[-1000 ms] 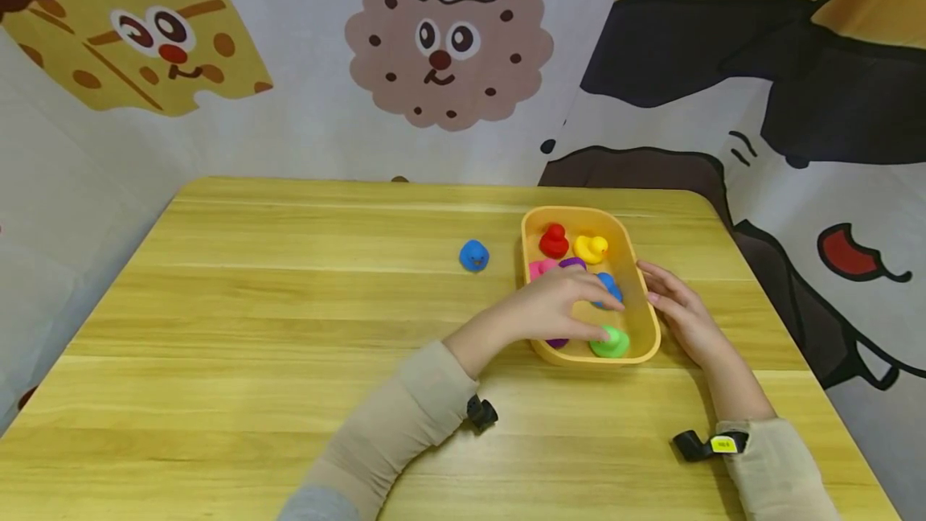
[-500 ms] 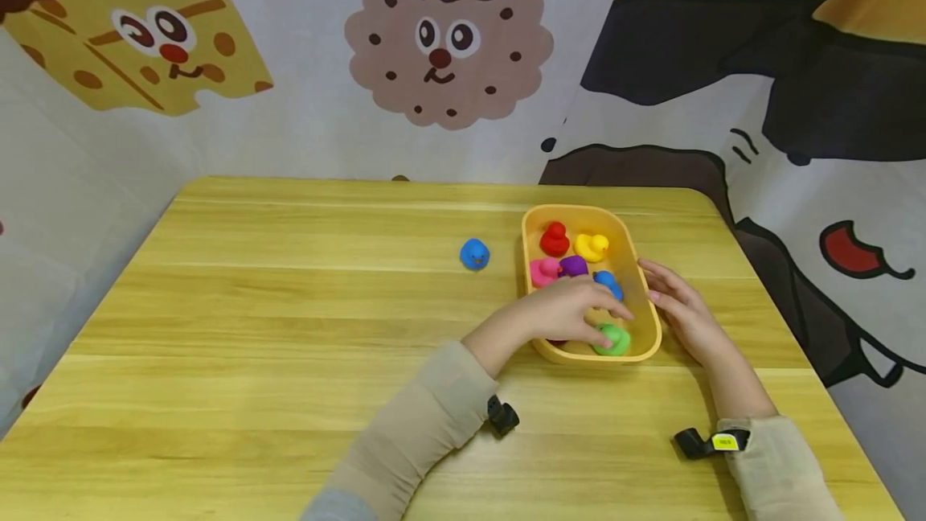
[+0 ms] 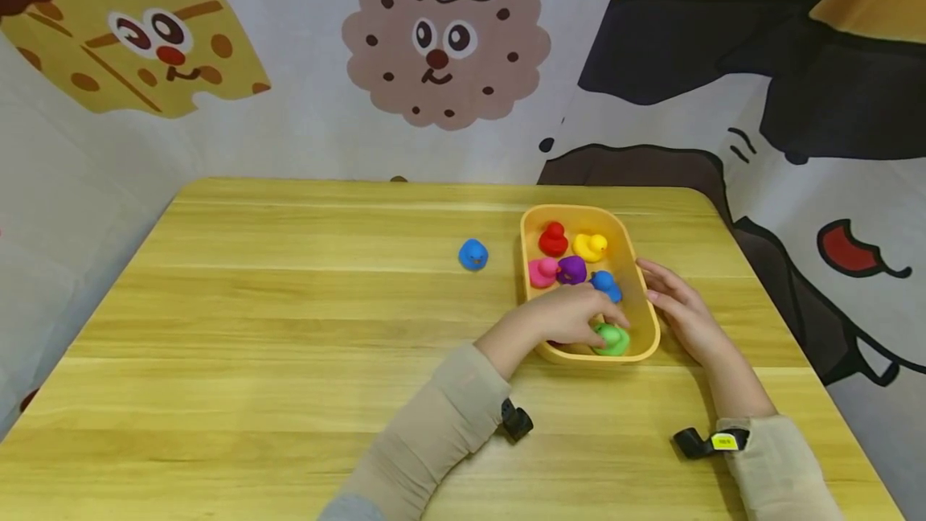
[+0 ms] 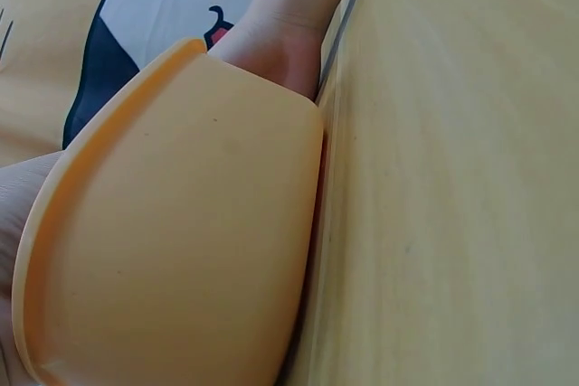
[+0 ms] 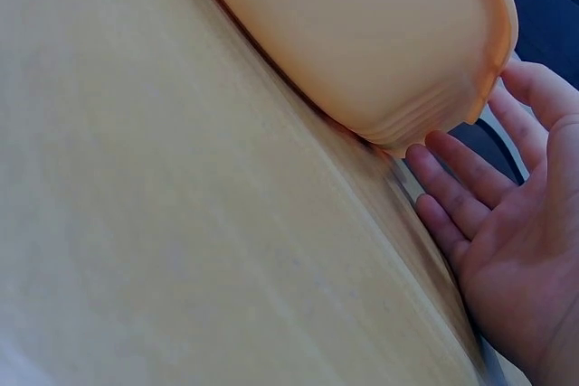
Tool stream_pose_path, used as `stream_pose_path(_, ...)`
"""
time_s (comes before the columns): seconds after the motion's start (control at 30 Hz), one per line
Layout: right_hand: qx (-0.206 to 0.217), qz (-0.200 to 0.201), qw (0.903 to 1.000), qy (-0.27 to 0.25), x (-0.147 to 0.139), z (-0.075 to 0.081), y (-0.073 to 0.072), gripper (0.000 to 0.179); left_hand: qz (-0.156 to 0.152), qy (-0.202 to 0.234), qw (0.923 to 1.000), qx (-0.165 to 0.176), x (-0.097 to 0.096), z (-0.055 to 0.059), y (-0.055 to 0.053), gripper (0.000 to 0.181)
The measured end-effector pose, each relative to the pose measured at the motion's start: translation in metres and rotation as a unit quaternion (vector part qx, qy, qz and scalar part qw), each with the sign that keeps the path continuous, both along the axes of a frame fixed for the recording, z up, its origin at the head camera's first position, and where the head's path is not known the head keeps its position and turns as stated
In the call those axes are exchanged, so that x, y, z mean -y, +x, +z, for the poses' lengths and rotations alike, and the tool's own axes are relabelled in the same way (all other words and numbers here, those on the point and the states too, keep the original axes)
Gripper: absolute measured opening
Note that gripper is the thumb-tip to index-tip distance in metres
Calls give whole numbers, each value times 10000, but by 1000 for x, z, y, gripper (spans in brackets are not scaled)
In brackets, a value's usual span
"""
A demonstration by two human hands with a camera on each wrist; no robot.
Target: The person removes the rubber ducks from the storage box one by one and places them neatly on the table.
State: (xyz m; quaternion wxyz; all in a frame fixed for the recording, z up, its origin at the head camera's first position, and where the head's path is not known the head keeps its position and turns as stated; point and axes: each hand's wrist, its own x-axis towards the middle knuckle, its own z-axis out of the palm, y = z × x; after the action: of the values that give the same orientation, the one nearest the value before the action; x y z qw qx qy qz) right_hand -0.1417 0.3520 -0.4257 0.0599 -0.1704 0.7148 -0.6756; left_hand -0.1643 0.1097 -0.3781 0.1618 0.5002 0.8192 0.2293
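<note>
An orange-yellow plastic bin (image 3: 642,356) stands on the right of the table, with several small rubber ducks inside. My left hand (image 3: 567,313) reaches over its near left side. The thumb and a curved finger pinch a green rubber duck (image 3: 613,342) at the bin's near end. Farther in sit a blue duck (image 3: 606,285), a purple one (image 3: 571,269), a pink one (image 3: 542,272), a red one (image 3: 553,239) and a yellow one (image 3: 590,247). Outside, my right hand (image 5: 520,232) touches the bin's right wall with extended fingers. The bin wall (image 4: 181,223) hides the left fingers in the left wrist view.
Another blue duck (image 3: 473,255) sits on the wooden table (image 3: 253,344), left of the bin. Behind the table hangs a cloth (image 3: 289,143) printed with cartoon food. A small black camera is strapped on each wrist.
My left hand has shifted slightly right and lowered around the green duck, uncovering more of the purple and pink ducks. The right hand stays at the bin's side.
</note>
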Motion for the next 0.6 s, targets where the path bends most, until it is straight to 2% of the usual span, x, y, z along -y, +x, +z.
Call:
stream_pose_path(0.2,0,33,10000,-49,1,-1,0,46,66,45,9999,116,0,-2,-1,37)
stream_pose_path(0.6,-4,1,10000,18,1,1,1,46,141,124,9998,43,0,-3,0,33)
